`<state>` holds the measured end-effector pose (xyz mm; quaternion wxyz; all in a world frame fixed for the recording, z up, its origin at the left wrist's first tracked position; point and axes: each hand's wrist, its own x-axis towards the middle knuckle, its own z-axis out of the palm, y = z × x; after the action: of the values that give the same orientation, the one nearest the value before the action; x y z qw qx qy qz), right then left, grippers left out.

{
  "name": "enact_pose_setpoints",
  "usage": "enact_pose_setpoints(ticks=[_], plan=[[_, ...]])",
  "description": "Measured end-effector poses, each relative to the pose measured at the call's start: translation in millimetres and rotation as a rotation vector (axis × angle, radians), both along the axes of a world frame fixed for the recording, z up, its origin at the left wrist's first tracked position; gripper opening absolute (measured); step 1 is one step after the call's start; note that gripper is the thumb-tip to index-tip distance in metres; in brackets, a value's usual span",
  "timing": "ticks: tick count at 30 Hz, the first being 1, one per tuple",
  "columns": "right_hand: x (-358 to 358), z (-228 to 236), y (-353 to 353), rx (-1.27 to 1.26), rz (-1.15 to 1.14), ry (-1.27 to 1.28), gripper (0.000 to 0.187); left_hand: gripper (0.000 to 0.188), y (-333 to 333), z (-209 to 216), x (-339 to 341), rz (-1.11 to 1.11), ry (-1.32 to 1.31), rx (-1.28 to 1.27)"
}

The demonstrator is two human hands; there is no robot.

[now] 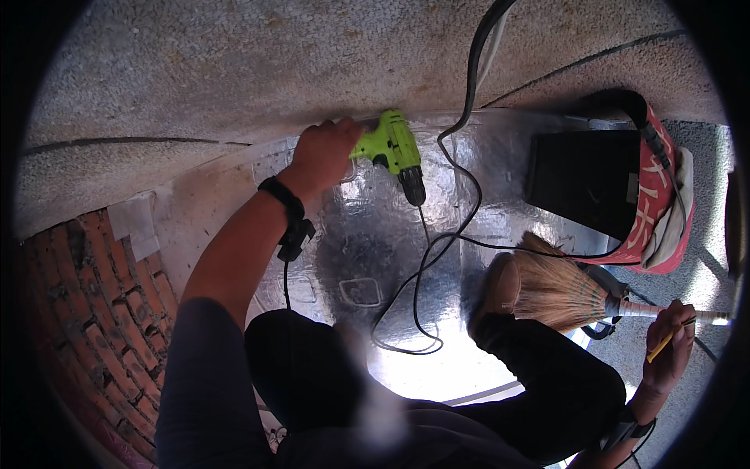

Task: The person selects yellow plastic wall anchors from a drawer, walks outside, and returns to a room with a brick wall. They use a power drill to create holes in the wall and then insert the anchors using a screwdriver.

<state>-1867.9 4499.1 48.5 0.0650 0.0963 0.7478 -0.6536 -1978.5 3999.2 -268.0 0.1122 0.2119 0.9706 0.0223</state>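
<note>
At the top middle, my left hand (322, 159) grips a lime-green cordless drill (396, 144) by its handle, against the foot of the rough wall. The drill's black chuck and thin bit point down toward the silvery foil-covered surface (355, 258). Out at the right, my right hand (670, 352) is closed around a slim yellow stick with a dark end, like a pencil (660, 346). Just beside those fingers lies the handle of a straw broom (558, 289). The drill's battery end is hidden by my left hand.
A black cable (475, 187) hangs from above and loops over the foil. At the right sits a red bag (660, 203) with a black panel (586, 180) beside it. The pebbled wall (234, 70) runs across the top; bricks (101, 297) show at left. My shoe (500, 285) rests by the broom.
</note>
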Motion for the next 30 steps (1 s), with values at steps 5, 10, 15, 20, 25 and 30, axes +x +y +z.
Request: enact_pose_setpoints(ticks=[5, 10, 15, 20, 25, 30], plan=[[-4.6, 0.4, -8.3, -0.032, 0.042, -0.027, 0.023, 0.051, -7.9, -6.2, 20.7, 0.073, -0.076, 0.133], [-14.5, -1.1, -29.2, -0.012, 0.101, -0.068, 0.026, 0.052, -34.0, 3.7, 53.8, 0.043, -0.209, 0.180], [-48.6, -15.8, -97.7, 0.104, 0.358, -0.189, 0.023, 0.054, -81.2, 6.4, 100.2, 0.170, -0.267, 0.198], [-76.8, -75.5, -190.3, 0.075, 0.684, -0.631, 0.012, 0.052, -108.1, 13.1, 134.6, 0.261, -0.282, 0.197], [-75.9, -224.4, -245.8, 0.102, 0.747, -0.726, 0.021, 0.048, -112.5, 6.5, 164.5, 0.301, -0.201, 0.192], [-54.0, -325.7, -261.2, 0.076, 0.581, -0.770, 0.025, 0.047, -103.9, 2.0, 179.4, 0.315, -0.139, 0.198]])
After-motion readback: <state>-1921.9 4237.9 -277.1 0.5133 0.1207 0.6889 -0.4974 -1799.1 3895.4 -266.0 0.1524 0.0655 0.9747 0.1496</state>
